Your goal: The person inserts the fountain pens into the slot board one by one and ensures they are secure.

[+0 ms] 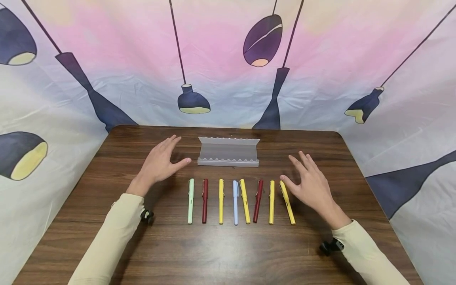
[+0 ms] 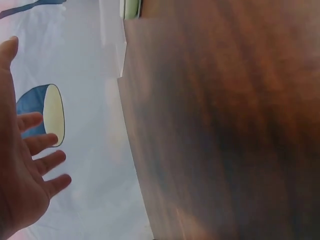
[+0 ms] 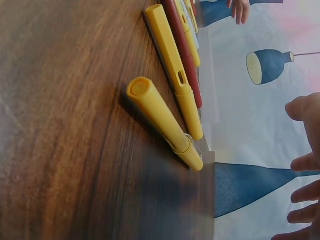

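A loose row of capped pens lies across the middle of the table. From left to right come a mint green pen (image 1: pixel 190 201), a dark red pen (image 1: pixel 204 201), a yellow pen (image 1: pixel 221 202) and a light blue pen (image 1: pixel 235 202). Further right are another yellow pen (image 1: pixel 245 201), a second dark red pen (image 1: pixel 258 201) and two more yellow ones. My left hand (image 1: pixel 160 161), fingers spread, hovers left of a translucent scalloped pen tray (image 1: pixel 228 151). My right hand (image 1: pixel 312 185) has its fingers extended beside the rightmost yellow pen (image 3: pixel 162 120). Both hands are empty.
The dark wooden table (image 1: pixel 228 261) has rounded far corners. Behind it and at both sides hangs a pale cloth (image 1: pixel 221 47) printed with lamps. Black straps with small devices (image 1: pixel 331 246) sit at both wrists, below light sleeves.
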`<state>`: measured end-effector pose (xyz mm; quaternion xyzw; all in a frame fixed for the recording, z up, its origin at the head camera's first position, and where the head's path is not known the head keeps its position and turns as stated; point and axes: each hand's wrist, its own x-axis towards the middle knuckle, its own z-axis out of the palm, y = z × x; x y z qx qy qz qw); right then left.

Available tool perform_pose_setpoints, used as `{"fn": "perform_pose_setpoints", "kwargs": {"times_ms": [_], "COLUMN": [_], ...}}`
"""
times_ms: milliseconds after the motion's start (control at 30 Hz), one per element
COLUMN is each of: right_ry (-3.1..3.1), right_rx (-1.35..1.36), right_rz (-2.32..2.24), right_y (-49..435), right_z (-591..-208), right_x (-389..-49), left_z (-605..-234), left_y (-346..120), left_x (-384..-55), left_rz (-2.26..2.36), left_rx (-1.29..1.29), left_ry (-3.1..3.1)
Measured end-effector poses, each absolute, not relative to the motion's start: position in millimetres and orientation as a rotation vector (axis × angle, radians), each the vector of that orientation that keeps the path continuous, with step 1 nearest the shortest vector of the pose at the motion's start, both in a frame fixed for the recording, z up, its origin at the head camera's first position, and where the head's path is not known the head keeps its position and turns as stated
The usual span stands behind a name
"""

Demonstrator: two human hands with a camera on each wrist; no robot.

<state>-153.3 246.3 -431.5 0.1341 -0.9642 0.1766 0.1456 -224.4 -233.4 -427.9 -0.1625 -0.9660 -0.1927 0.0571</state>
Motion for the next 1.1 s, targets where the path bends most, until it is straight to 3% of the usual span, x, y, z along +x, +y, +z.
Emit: {"fn": "perform_pose_setpoints", "kwargs": {"times_ms": [500,1100], "right_ry": [-2.808,-2.877], "right_rx": [0.358,0.275], "right_rz": [0.606,0.766], "right_y": [248,253], "right_z": [-433,-460], "right_x": [-139,-133], "left_z": [-435,-451], "left_y": [-240,-224], "left_x": [-268,-291], "left_rz": [-0.891,-1.092], "left_rx": [-0.553,-0.649], "left_ry": [-3.047,-3.09]}}
